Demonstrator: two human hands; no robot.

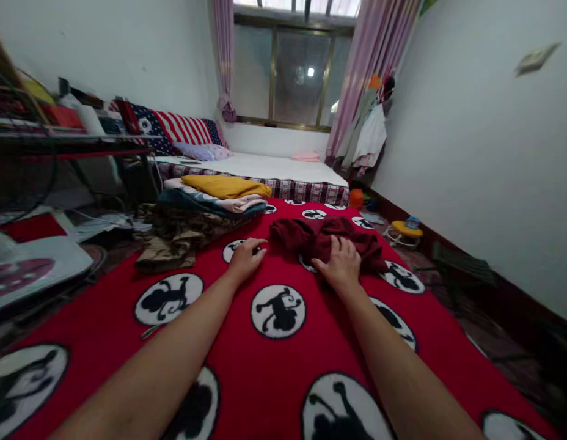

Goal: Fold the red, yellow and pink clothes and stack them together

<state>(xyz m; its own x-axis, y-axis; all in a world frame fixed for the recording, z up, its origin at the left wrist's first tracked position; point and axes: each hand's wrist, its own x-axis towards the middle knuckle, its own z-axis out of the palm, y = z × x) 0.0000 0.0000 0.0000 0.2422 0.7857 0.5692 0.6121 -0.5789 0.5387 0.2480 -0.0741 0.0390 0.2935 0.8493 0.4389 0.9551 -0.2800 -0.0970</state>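
Maroon cloth at my right fingers.
They lie slightly spread over its near edge; whether they grip, I cannot tell. My left fingers, loosely curled and parted, are just left of it, over the red blanket; beyond them sits a clothes pile.

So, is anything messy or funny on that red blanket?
Yes, a little: the maroon cloth under the right hand lies rumpled, while the pile of clothes on the left looks folded. A camouflage piece also pokes untidily from under that pile. I see no spills or tears.
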